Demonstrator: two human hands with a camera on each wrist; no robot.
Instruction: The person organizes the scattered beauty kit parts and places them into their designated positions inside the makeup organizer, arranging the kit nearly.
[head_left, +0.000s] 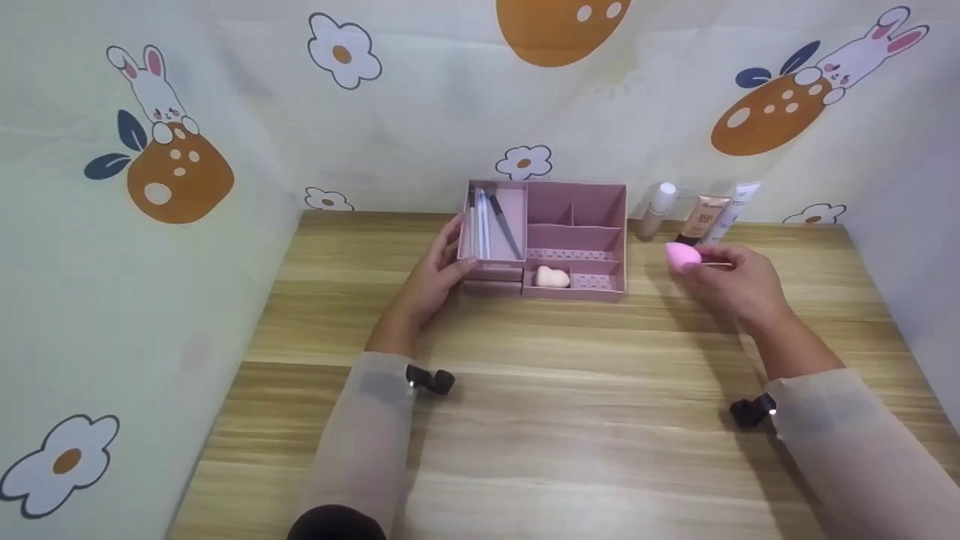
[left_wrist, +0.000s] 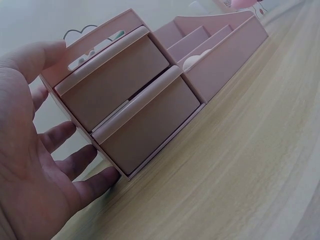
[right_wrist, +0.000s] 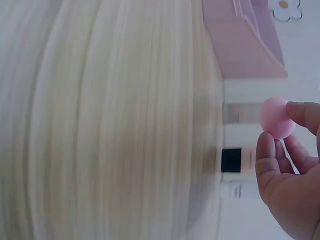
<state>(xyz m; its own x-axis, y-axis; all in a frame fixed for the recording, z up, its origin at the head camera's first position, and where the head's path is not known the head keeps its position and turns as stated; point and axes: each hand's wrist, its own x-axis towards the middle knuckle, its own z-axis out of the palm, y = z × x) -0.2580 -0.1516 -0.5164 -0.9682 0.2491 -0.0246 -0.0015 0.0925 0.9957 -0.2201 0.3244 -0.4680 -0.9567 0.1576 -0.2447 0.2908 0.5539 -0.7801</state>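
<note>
A pink makeup organizer (head_left: 574,236) stands near the back of the table. My left hand (head_left: 437,271) holds its left front corner, thumb at the upper front and fingers along the side. Two drawers (left_wrist: 135,95) are pushed in on that side. Several slim pens or brushes (head_left: 504,225) lean in its left compartment, and a pale makeup sponge (head_left: 553,277) lies in a front one. To the right, my right hand (head_left: 739,289) pinches a pink teardrop-shaped makeup sponge (head_left: 682,256) between thumb and fingers, raised above the table.
Right of the organizer, along the back wall, stand a white-capped bottle (head_left: 657,211), a BB cream tube (head_left: 703,217) and a white tube (head_left: 733,211). Patterned cloth (head_left: 420,127) surrounds the wooden table (head_left: 555,420) at back and sides.
</note>
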